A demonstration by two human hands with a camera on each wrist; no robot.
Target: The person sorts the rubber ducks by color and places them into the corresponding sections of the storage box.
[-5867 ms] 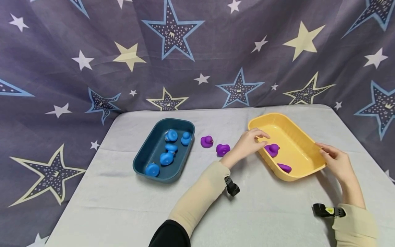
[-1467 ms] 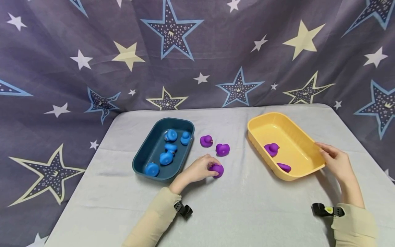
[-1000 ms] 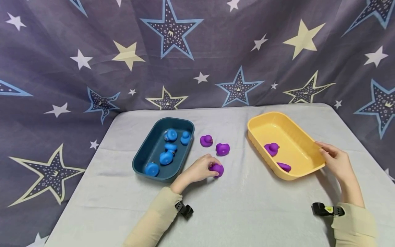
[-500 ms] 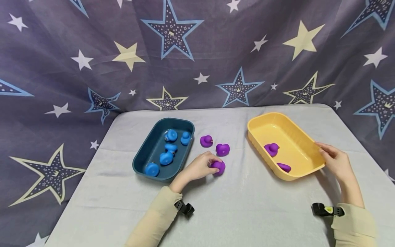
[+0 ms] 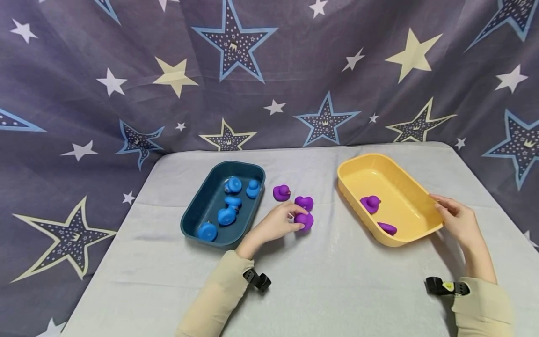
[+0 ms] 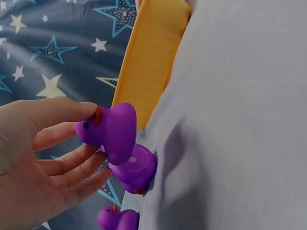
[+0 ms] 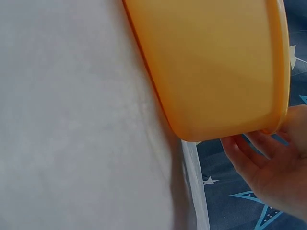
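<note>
My left hand [image 5: 281, 223] pinches a purple rubber duck [image 5: 305, 221] between thumb and fingers, just above the grey table. The left wrist view shows that held duck [image 6: 114, 132] against my fingertips [image 6: 88, 109]. Two more purple ducks [image 5: 281, 192] [image 5: 304, 202] sit on the cloth just behind it. My right hand [image 5: 456, 222] holds the near right rim of the yellow tray [image 5: 425, 204], fingers against its rim [image 7: 276, 129]. Two purple ducks [image 5: 371, 203] [image 5: 388, 228] lie inside that tray.
A dark blue tray [image 5: 201, 211] with several blue ducks [image 5: 227, 215] stands to the left of my left hand. A star-patterned curtain [image 5: 269, 70] hangs behind the table. The table's right edge [image 5: 497, 201] runs close to the yellow tray.
My left hand left the yellow tray, took hold of a purple duck beside the blue tray and now carries it up and to the right. My right hand has not moved.
</note>
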